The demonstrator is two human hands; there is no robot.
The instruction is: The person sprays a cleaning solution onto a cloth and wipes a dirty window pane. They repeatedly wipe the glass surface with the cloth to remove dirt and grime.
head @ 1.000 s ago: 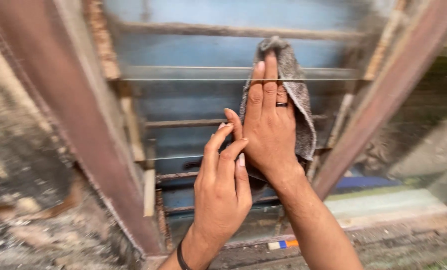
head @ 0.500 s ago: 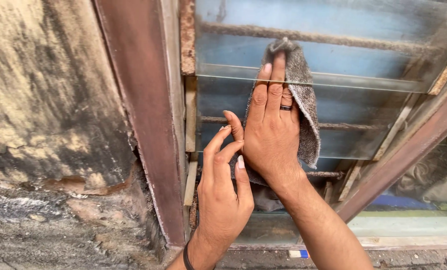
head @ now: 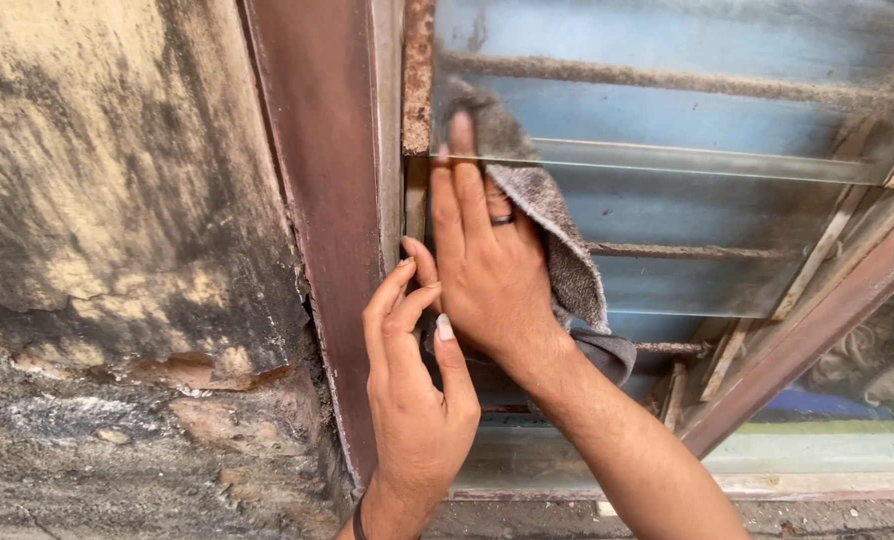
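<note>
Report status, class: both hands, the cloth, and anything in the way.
Right hand presses grey cloth flat against glass louvre slat. Left hand fingers touching brown window frame. Rusty bars behind glass; nothing blocking.

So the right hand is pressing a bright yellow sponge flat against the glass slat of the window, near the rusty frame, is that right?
Not quite. The right hand presses a grey cloth, not a yellow sponge, flat against the glass slat near the rusty frame. The head view shows the grey fabric under the fingers and hanging past the wrist.
</note>
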